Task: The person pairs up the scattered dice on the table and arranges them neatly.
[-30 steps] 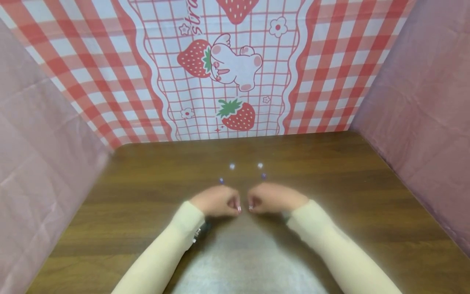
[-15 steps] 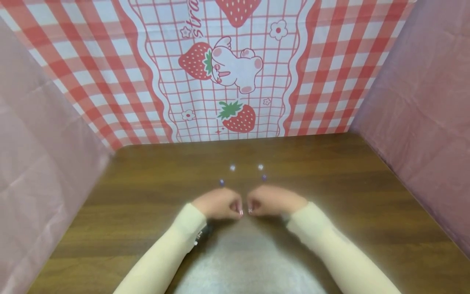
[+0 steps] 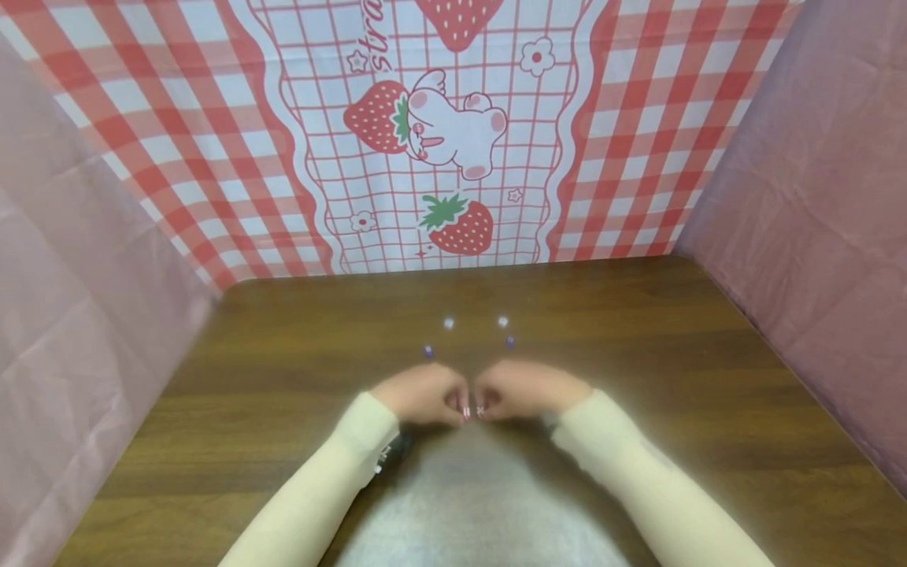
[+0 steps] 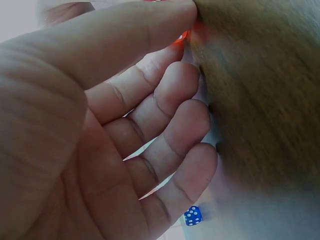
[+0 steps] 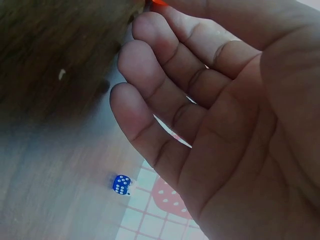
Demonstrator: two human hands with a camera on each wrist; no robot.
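Note:
My left hand (image 3: 425,392) pinches a small red die (image 4: 182,37) between thumb and index finger, low over the table. Facing it, my right hand (image 3: 533,390) pinches another red die (image 5: 159,2), mostly hidden by the fingers in the right wrist view. The two pinched dice are close together, with a narrow gap between the hands. Beyond the left hand lies a blue die (image 3: 428,351) with white pips; a second blue die (image 3: 510,342) lies beyond the right hand.
Two white dice (image 3: 449,324) sit farther back on the brown wooden table (image 3: 283,339). A strawberry-print checked cloth (image 3: 453,157) hangs along the table's back edge. Pink cloths (image 3: 801,197) stand at both sides.
Both hands have drawn slightly closer together, bringing the pinched dice nearer each other. The blue and white dice have stayed in place on the table.

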